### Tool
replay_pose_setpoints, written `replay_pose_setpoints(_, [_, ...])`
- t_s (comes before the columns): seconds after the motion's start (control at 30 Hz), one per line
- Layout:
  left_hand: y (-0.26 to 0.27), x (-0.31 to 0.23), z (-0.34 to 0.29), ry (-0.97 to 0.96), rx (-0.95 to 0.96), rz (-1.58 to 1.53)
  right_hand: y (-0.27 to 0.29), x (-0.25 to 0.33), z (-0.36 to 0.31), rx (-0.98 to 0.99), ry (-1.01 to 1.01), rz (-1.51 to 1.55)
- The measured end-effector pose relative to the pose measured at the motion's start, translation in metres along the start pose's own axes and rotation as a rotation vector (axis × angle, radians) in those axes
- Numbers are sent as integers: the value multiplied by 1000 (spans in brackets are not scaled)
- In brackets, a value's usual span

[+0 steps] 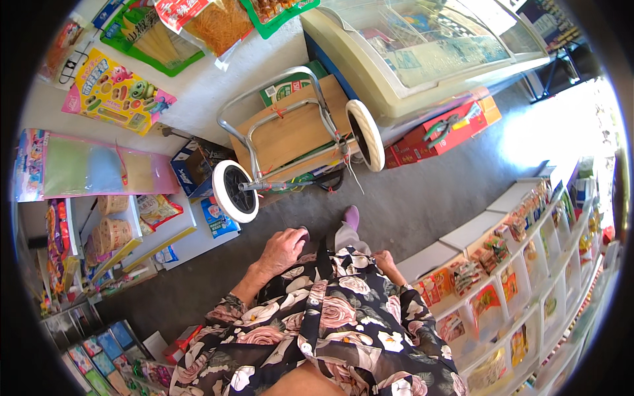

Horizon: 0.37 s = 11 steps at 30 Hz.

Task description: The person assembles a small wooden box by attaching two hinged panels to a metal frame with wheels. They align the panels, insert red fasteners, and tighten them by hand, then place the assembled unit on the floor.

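Observation:
My left hand (pixel 285 249) hangs in front of my flowered top, its fingers curled in; nothing shows in them. Beside my other hip, my right hand (pixel 388 265) is seen mostly from the back, and its fingers are largely hidden. Neither hand touches any goods. Ahead of my feet, a hand cart (pixel 290 132) with a metal tube frame, a wooden board and two white-rimmed wheels leans by the wall. One purple shoe (pixel 352 217) of mine shows on the grey floor.
A glass-topped chest freezer (pixel 422 59) stands at the far right, with a red box (pixel 436 135) beside it holding green-handled pliers (pixel 444 127). Packed snack shelves (pixel 489 297) line the right. Left are white shelves (pixel 162 231) and hanging snack packets (pixel 119 92).

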<state>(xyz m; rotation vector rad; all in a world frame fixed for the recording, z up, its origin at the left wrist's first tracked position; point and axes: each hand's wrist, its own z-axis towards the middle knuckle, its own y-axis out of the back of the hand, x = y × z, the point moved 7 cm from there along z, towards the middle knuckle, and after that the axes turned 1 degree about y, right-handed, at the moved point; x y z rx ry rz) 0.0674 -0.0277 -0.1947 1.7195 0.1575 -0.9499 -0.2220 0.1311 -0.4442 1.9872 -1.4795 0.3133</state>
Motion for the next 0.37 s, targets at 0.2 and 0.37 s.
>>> replay_pose_setpoints(0.2, [-3, 34, -36, 34, 47, -118, -58, -2, -27, 81, 291, -288])
replay_pose_setpoints(0.37, [-15, 45, -57, -10, 142, -108, -89, -16, -76, 72, 330, -329])
